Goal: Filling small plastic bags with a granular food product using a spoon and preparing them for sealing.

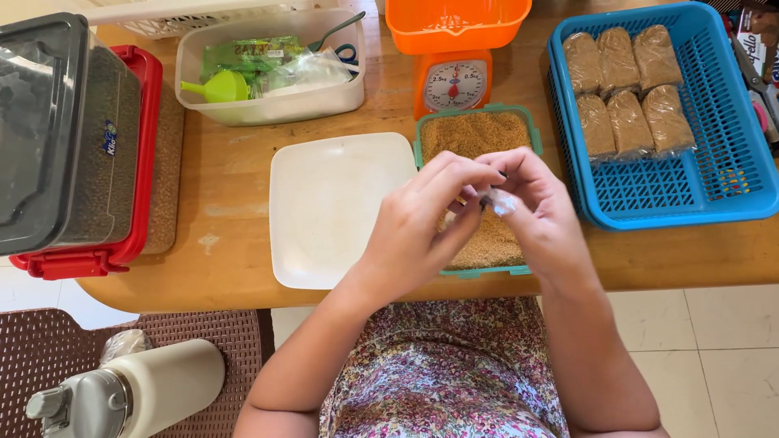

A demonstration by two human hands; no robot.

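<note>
**Small clear bag pinched over the grain tub**

A wooden table (227,178) is seen from above, with a white square plate (333,207) left of centre. The left hand (422,223) is raised over the green tub of brown grain (479,134), fingers curled inward. A small clear plastic bag (501,201) is pinched between both hands' fingertips. The right hand (540,211) is closed on it from the right.

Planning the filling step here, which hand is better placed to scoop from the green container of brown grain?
Probably the left hand: the right hand pinches the small clear plastic bag, and both hover over the green container of brown grain.
</note>
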